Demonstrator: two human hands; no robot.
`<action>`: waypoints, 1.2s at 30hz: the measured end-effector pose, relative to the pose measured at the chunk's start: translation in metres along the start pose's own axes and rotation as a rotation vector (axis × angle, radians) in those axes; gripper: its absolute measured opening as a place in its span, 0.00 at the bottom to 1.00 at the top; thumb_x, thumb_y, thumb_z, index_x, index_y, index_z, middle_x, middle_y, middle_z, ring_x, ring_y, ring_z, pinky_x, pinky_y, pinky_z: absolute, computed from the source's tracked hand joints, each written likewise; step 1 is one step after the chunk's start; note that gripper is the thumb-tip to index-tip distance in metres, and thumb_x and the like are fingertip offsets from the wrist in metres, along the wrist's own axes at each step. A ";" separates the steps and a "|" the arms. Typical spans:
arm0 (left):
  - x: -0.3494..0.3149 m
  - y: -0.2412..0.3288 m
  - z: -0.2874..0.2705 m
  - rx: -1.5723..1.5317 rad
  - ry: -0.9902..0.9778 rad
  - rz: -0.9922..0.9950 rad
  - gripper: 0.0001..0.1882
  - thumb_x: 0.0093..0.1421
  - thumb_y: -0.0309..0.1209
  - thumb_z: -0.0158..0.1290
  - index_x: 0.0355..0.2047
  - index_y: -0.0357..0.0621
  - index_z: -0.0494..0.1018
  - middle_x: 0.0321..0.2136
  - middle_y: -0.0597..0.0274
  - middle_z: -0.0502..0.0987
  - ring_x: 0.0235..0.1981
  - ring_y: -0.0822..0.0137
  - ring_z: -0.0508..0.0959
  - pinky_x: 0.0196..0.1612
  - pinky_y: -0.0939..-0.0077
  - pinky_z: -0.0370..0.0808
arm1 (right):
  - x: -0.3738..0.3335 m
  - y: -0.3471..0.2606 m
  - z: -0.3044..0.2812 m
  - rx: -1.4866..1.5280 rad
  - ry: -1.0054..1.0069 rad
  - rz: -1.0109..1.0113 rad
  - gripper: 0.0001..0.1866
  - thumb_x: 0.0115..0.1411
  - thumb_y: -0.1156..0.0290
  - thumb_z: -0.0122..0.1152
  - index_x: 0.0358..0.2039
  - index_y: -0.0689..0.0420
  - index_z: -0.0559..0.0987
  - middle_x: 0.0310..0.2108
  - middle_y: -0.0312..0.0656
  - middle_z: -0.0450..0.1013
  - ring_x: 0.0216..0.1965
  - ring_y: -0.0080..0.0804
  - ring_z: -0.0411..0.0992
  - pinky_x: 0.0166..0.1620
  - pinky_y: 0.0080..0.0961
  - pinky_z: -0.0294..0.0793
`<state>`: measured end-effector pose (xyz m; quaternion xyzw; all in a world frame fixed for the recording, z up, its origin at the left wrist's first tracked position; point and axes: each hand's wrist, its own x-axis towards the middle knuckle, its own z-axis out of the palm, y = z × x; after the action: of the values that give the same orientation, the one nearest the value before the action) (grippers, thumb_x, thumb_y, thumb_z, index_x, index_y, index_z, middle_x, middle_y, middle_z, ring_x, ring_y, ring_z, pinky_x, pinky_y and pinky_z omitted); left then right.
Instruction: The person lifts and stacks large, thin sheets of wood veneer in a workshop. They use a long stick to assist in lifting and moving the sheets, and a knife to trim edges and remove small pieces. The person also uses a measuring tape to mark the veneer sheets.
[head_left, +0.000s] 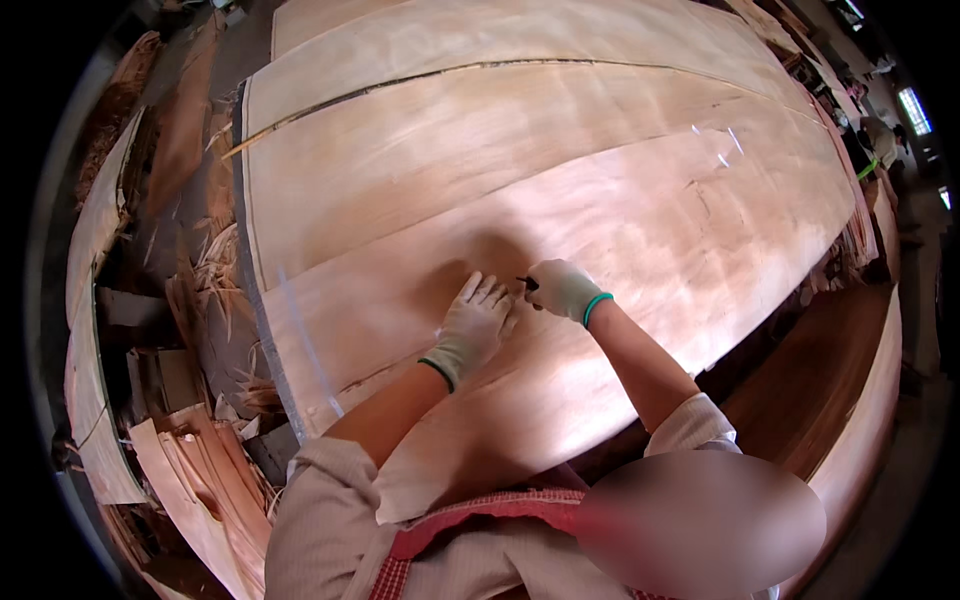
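Observation:
A broad, pale wood veneer sheet lies in front of me, with a long seam running across its upper part. My left hand, in a white glove with a green cuff, rests flat on the sheet, fingers stretched out and pointing away from me. Just to its right, my gloved right hand is closed around a small dark-tipped tool, perhaps a knife. Its tip sits close to the sheet by my left fingertips; whether it touches the wood, I cannot tell. The fingers cover most of the tool.
Torn veneer strips litter the floor at the left. Stacked veneer pieces lie at the lower left. A curved veneer sheet stands at the right. Another person is at the far right. A blurred oval covers the lower right.

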<state>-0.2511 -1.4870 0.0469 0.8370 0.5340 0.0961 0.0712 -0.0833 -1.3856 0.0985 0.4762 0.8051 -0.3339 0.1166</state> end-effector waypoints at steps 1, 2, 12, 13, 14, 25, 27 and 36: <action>0.009 -0.004 -0.005 -0.027 0.000 -0.011 0.22 0.62 0.43 0.47 0.50 0.39 0.71 0.50 0.55 0.73 0.58 0.58 0.66 0.66 0.61 0.51 | 0.010 0.002 -0.018 0.125 -0.098 -0.020 0.11 0.54 0.66 0.63 0.28 0.62 0.78 0.22 0.43 0.75 0.22 0.27 0.73 0.28 0.26 0.72; 0.012 -0.007 -0.007 -0.066 -0.014 -0.026 0.21 0.61 0.41 0.47 0.48 0.39 0.71 0.49 0.55 0.74 0.57 0.57 0.67 0.66 0.60 0.52 | 0.018 0.005 -0.027 0.258 -0.213 -0.034 0.11 0.55 0.66 0.62 0.27 0.62 0.78 0.22 0.42 0.75 0.22 0.26 0.72 0.27 0.24 0.72; -0.014 -0.007 0.008 0.011 -0.074 0.075 0.28 0.59 0.42 0.50 0.55 0.38 0.66 0.60 0.52 0.63 0.64 0.58 0.57 0.68 0.59 0.48 | -0.019 0.024 0.056 0.816 0.123 0.037 0.13 0.55 0.64 0.65 0.30 0.63 0.77 0.23 0.43 0.75 0.23 0.32 0.73 0.28 0.28 0.72; -0.014 -0.006 0.006 0.038 -0.123 0.086 0.28 0.59 0.43 0.50 0.55 0.37 0.66 0.60 0.51 0.63 0.65 0.59 0.57 0.68 0.59 0.47 | -0.020 0.026 0.055 0.537 0.197 -0.016 0.13 0.55 0.64 0.64 0.30 0.62 0.77 0.24 0.45 0.75 0.24 0.35 0.74 0.30 0.30 0.73; -0.013 -0.005 0.006 0.077 -0.071 0.099 0.27 0.60 0.43 0.49 0.55 0.38 0.67 0.59 0.50 0.64 0.64 0.58 0.59 0.68 0.58 0.48 | -0.019 0.029 0.052 0.256 0.266 -0.066 0.13 0.55 0.64 0.64 0.30 0.62 0.77 0.25 0.47 0.75 0.26 0.39 0.75 0.31 0.33 0.73; 0.137 -0.045 -0.013 -0.173 0.353 -0.138 0.23 0.58 0.26 0.49 0.55 0.38 0.64 0.54 0.49 0.69 0.58 0.53 0.65 0.66 0.59 0.53 | 0.139 0.101 -0.076 0.620 0.387 -0.051 0.13 0.55 0.63 0.60 0.32 0.61 0.79 0.26 0.50 0.77 0.29 0.43 0.76 0.33 0.33 0.74; 0.174 -0.067 0.015 -0.168 0.334 -0.081 0.25 0.58 0.25 0.47 0.56 0.37 0.62 0.56 0.50 0.66 0.60 0.54 0.63 0.66 0.60 0.53 | 0.168 0.084 -0.080 0.058 0.456 0.112 0.16 0.54 0.59 0.62 0.29 0.63 0.80 0.25 0.52 0.77 0.29 0.34 0.77 0.32 0.30 0.75; 0.203 -0.065 0.037 0.167 0.109 -0.057 0.24 0.55 0.23 0.43 0.55 0.37 0.66 0.58 0.50 0.65 0.62 0.56 0.62 0.67 0.64 0.51 | 0.128 0.077 -0.045 0.313 0.689 0.230 0.15 0.52 0.61 0.61 0.28 0.63 0.80 0.27 0.54 0.77 0.31 0.49 0.76 0.36 0.40 0.75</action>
<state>-0.2157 -1.2760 0.0142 0.8179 0.5670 0.0946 -0.0251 -0.0793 -1.2430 0.0350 0.6594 0.6778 -0.2579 -0.1980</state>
